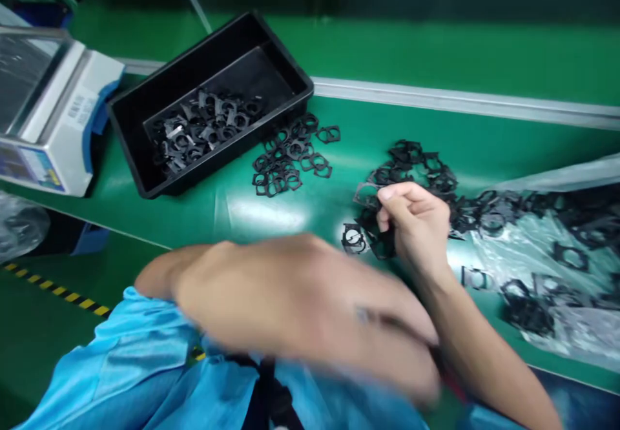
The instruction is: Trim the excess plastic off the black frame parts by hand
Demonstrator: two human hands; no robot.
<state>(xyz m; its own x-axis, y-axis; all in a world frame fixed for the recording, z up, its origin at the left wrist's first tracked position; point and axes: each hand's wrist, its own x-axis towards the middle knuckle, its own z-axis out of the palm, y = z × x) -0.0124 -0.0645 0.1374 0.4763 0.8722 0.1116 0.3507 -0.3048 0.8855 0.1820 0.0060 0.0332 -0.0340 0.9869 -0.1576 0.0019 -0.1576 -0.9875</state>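
Observation:
My right hand is closed in a pinch on a thin black plastic frame with a round opening, raised over the heap of similar parts. My left hand crosses the foreground close to the camera, smeared by motion. Its fingers point right, toward my right forearm, and what they hold, if anything, cannot be made out. Just left of my right hand lies a single black part on the green table. A loose heap of black frames spreads behind my right hand.
A black bin holding many black parts stands at the back left. Beside it lies a pile of flat black frames. A weighing scale is at far left. Clear plastic bags with more parts cover the right side.

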